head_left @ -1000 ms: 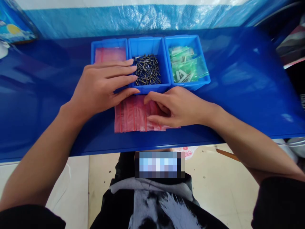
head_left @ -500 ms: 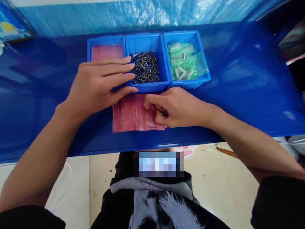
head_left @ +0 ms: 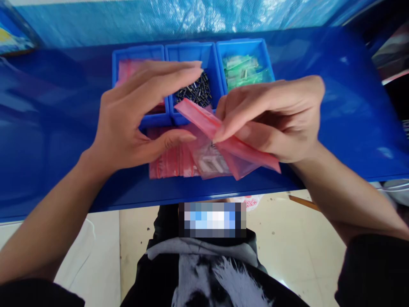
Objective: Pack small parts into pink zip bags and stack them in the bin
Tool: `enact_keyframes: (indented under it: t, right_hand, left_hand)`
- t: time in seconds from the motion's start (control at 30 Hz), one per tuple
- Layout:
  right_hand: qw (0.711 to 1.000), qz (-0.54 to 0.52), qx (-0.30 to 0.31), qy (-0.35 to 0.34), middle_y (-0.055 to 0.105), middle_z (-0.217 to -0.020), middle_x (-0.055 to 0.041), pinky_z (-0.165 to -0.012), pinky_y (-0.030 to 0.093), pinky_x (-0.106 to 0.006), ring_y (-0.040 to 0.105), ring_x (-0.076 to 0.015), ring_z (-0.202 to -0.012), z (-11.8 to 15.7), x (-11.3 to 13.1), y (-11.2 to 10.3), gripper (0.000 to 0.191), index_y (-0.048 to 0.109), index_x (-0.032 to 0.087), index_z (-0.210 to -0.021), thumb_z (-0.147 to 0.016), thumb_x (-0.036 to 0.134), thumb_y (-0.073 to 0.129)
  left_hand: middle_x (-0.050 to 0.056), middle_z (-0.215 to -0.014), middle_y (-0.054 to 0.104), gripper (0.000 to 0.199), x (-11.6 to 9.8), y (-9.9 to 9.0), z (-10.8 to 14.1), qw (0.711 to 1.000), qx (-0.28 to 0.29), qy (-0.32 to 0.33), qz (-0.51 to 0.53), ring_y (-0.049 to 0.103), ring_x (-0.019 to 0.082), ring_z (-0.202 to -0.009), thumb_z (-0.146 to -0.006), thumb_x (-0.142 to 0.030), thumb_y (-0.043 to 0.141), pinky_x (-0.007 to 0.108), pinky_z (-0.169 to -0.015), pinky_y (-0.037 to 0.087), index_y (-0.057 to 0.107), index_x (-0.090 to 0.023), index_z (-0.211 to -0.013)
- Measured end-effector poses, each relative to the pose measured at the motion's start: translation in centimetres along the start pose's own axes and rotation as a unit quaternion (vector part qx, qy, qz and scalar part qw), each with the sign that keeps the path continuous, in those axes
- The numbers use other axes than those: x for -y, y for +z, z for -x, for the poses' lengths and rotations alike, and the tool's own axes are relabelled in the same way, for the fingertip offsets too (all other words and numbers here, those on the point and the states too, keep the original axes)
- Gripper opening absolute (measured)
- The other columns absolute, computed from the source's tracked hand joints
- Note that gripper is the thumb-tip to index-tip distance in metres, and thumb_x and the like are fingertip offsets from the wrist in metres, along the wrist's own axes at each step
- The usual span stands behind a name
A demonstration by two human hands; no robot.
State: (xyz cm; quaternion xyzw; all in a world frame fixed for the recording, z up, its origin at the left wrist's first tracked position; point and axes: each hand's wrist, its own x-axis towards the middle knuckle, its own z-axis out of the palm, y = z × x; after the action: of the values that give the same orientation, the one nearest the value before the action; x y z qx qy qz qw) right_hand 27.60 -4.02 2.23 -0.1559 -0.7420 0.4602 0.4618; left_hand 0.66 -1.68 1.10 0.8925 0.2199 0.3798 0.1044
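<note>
Holds one pink zip bag (head_left: 238, 157) in the pinched thumb and fingers of the right hand (head_left: 287, 115), before the middle blue bin (head_left: 191, 53), with its long red edge sloping up leftward toward the spread, apparently empty fingers of the left hand (head_left: 123, 123).

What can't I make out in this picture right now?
All in the head view:
Front of the right box: hidden by the right hand.
Pinched part of the pink bag: covered by that same hand.
Part of the left box: behind the left hand.
Metal pins: too small and jumbled to count.
Colorful thing, far left: cut off by the edge.
Something below the table edge: blurred into squares.
</note>
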Motion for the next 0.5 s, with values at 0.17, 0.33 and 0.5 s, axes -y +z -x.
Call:
enact_keyframes:
  t: [0.17,0.33,0.5]
  right_hand:
    - [0.999,0.000,0.010,0.033,0.075,-0.098,-0.0028,-0.095,0.061,-0.042,0.070,-0.0200,-0.089,0.2,0.1,-0.6,0.024,0.086,0.028,-0.110,-0.101,0.021,0.065]
    - [0.993,0.016,-0.113,0.011,0.079,-0.099,-0.0023,-0.085,0.059,-0.036,0.067,-0.0205,-0.086,0.2,-0.1,0.3,0.021,0.089,0.030,-0.107,-0.092,0.023,0.077]
    - [0.948,0.213,-0.217,0.095,0.079,-0.097,-0.0082,-0.074,0.062,-0.043,0.074,-0.0361,-0.105,-0.6,-0.7,-0.4,0.042,0.087,0.034,-0.112,-0.097,0.055,0.053]
  left_hand:
    - [-0.007,-0.164,0.057,0.066,-2.2,0.4,-0.1,0.983,0.021,-0.094,0.156,0.068,0.028,-0.144,-0.102,-0.059,0.076,0.043,-0.121,0.062,0.050,-0.045,-0.161]
    - [-0.001,-0.140,0.075,0.033,-2.1,0.0,-0.3,0.978,0.032,-0.092,0.184,0.077,0.026,-0.127,-0.100,-0.052,0.079,0.039,-0.106,0.072,0.077,-0.031,-0.126]
    - [-0.002,-0.129,0.076,0.032,-1.5,-0.9,-0.6,0.972,0.047,-0.138,0.186,0.078,0.024,-0.121,-0.095,-0.056,0.083,0.033,-0.096,0.074,0.082,-0.028,-0.112]
